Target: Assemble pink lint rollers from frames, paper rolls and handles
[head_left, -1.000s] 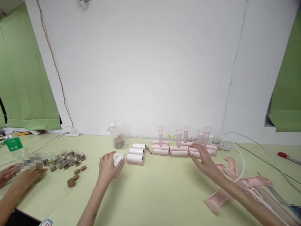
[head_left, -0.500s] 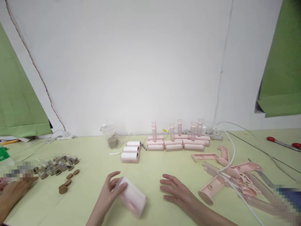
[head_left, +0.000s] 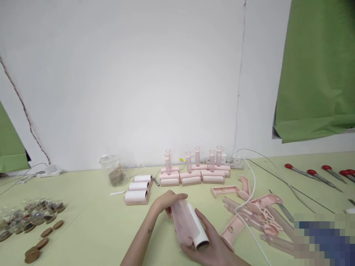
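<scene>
A lint roller is held in both hands above the near middle of the table; its white paper roll (head_left: 197,226) lies along a translucent pink cover (head_left: 183,221), and the roll's dark hollow end faces me. My left hand (head_left: 168,202) is closed over the far end of the cover, some fingers hidden behind it. Around the near end and right side, my right hand (head_left: 213,242) grips the roll and cover. Beyond my left wrist stand three white rolls (head_left: 136,195) in pink shells. Loose pink handle parts (head_left: 232,228) lie just right of my right hand.
Several pink lint rollers (head_left: 191,179) with upright handles stand near the wall. A white cable (head_left: 253,177) crosses the loose parts. Red-handled tools (head_left: 312,172) lie at right. Small glass domes (head_left: 37,216) and cork discs (head_left: 46,232) are at left, a plastic bag (head_left: 115,173) behind.
My right hand, open and apart before, now grips the lint roller together with my left. The roller has turned and moved right. The view has swung right, and another person's hand has left it.
</scene>
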A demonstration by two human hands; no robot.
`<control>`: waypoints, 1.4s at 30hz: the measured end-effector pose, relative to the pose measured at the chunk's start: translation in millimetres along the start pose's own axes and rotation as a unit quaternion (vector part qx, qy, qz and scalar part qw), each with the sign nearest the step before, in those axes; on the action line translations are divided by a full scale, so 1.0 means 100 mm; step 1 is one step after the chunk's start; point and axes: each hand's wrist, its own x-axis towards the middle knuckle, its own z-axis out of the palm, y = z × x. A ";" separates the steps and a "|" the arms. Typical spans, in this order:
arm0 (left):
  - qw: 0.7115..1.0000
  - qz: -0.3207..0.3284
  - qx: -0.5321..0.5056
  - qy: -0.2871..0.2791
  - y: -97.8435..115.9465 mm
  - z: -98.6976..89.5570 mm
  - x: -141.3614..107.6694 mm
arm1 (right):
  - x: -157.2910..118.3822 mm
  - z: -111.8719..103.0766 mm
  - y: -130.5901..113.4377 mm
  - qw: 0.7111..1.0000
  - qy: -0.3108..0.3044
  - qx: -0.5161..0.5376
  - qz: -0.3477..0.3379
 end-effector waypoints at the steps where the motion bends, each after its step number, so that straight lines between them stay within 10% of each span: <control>1: 1.000 0.001 -0.003 0.008 -0.01 -0.02 0.01 | 0.00 -0.02 0.04 1.000 0.024 -0.002 -0.021; 10: 0.990 0.093 -0.109 0.020 -0.28 -0.31 -0.46 | 0.07 0.02 -0.05 0.985 -0.039 0.151 0.071; 13: 0.961 0.163 -0.191 0.117 -0.54 -0.36 -0.51 | 0.08 0.07 -0.10 0.962 -0.066 0.247 0.098; 18: 0.937 0.191 -0.176 0.232 -0.92 -0.23 -0.37 | 0.06 0.12 -0.16 0.960 -0.034 0.262 0.096; 22: 0.929 0.245 -0.068 0.270 -0.81 0.00 -0.53 | 0.02 0.17 -0.21 0.955 -0.052 0.276 0.091; 28: 0.942 0.299 -0.122 0.097 -0.55 0.43 -0.76 | 0.01 0.17 -0.14 0.944 -0.088 0.280 0.153; 36: 0.901 0.252 -0.299 0.186 -0.57 0.39 -0.67 | -0.04 0.20 -0.09 0.956 -0.065 0.203 0.200; 42: 0.935 0.217 -0.267 0.088 -0.54 0.39 -0.74 | -0.05 0.17 -0.02 0.965 -0.118 0.124 0.201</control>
